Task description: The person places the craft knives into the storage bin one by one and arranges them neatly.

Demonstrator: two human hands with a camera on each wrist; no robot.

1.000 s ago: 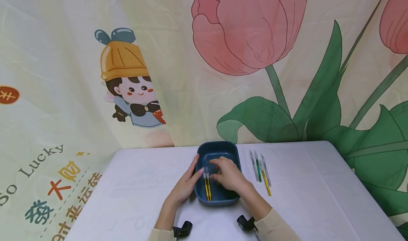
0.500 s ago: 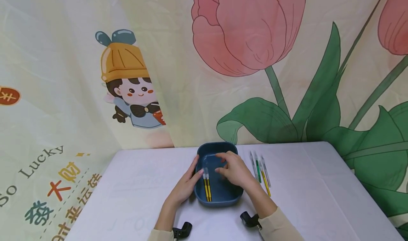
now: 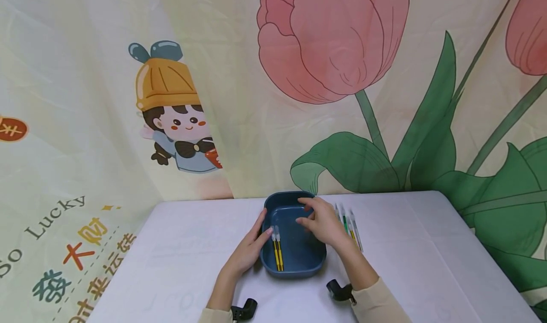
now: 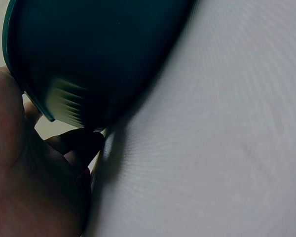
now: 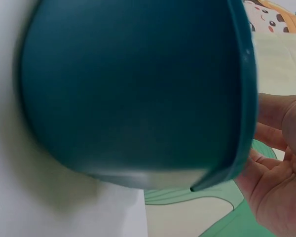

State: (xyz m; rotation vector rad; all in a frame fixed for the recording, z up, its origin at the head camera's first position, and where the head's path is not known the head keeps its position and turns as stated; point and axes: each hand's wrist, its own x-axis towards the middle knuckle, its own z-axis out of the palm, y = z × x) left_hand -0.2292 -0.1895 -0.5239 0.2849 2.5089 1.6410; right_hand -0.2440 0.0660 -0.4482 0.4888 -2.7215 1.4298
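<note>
Blue bin (image 3: 300, 256) sits on the desk (image 3: 427, 266), around mid far edge, long side running front to back. Left grip (image 3: 246, 249) is grasping its left wall: thumb over the rim, fingers outside. Right grip (image 3: 326, 224) released, at the bin's right rim, thumb and index apart; can't tell if it touches the rim. Two yellow pens (image 3: 279, 256) lie in the bin, side by side along the left wall toward the near-left corner. Loose pens (image 3: 357, 232) on desk right of bin, partly hidden by right grip.
</note>
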